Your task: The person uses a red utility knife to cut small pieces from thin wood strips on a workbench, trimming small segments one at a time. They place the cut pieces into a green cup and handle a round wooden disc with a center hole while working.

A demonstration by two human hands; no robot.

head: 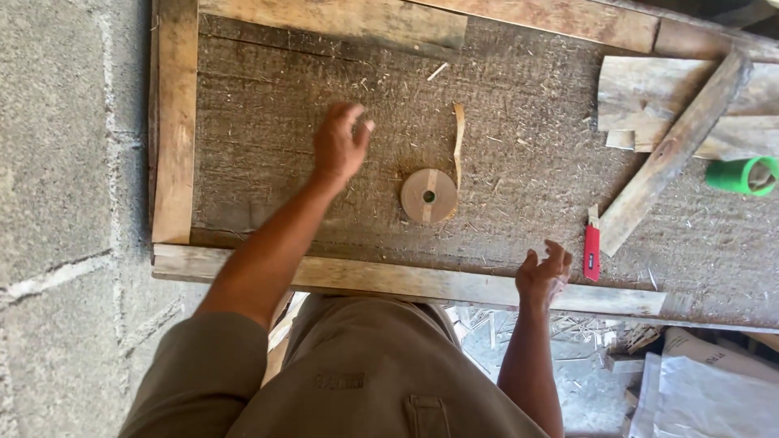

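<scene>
The left hand (341, 144) hovers open over the rough wooden table (527, 162), empty. The right hand (544, 272), loosely curled and empty, rests at the near edge, beside the red box cutter (591, 251). The round brown tape roll (428, 195) lies flat between both hands, so reaching seems the step in hand; picking it up calls for a pinch on its rim.

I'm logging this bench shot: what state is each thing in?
left hand: open, above the board, holding nothing
right hand: fingers curled, empty, at the bench edge
tape roll: lying flat, end strip loose
red utility knife: lying flat
green roll: on its side
</scene>
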